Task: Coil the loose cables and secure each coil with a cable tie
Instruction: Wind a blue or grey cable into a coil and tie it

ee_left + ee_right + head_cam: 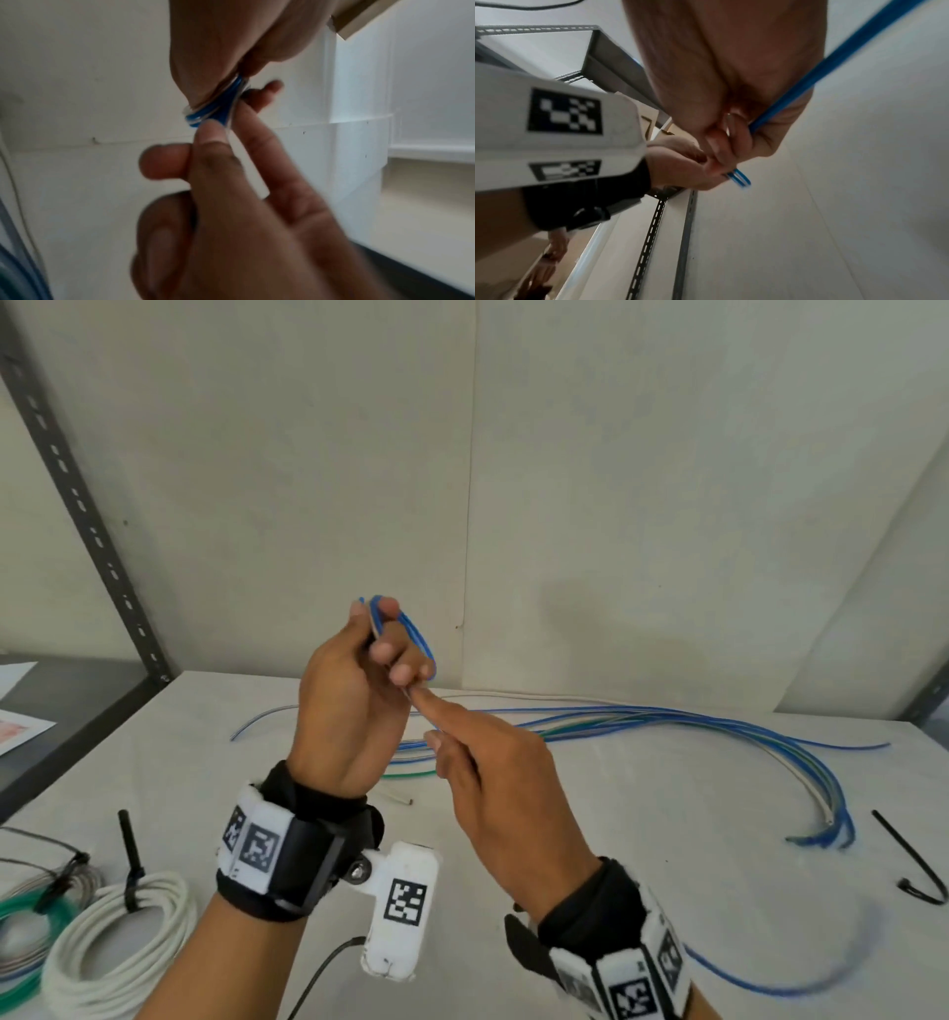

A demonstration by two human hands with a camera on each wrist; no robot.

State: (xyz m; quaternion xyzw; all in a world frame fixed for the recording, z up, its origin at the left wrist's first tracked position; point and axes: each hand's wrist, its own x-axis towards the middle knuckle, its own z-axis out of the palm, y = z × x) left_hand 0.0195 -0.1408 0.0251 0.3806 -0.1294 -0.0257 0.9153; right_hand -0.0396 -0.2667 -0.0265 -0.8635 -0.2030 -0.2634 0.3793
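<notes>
White walls close in behind a pale surface (616, 814), and both hands are raised above it near the middle. A small blue cable coil (411, 634) sits in the left hand (349, 690), its loops wrapped around the curled fingers; the left wrist view shows the blue turns bunched tight and pinched between thumb and fingertips. The right hand (493, 778) meets it just below, its grip closed on the running blue cable (821, 71), forefinger stretched forward to touch the left fingers. That same strand trails off behind the right wrist as a blurred blue arc.

On the surface beyond the hands lies a loose bundle of cables (667, 716), blue, green and white, sweeping right and curving back to a cluster of ends. A black cable tie (909, 860) lies apart from them near the right edge, bent into a hook.

At the left front rest finished coils: a white coil (118, 952) bound with a black tie that stands upright, and beside it a green coil (25, 916) and a clear or grey one, both partly cut off by the edge. A grey slotted shelf post (77, 495) rises at the left.
</notes>
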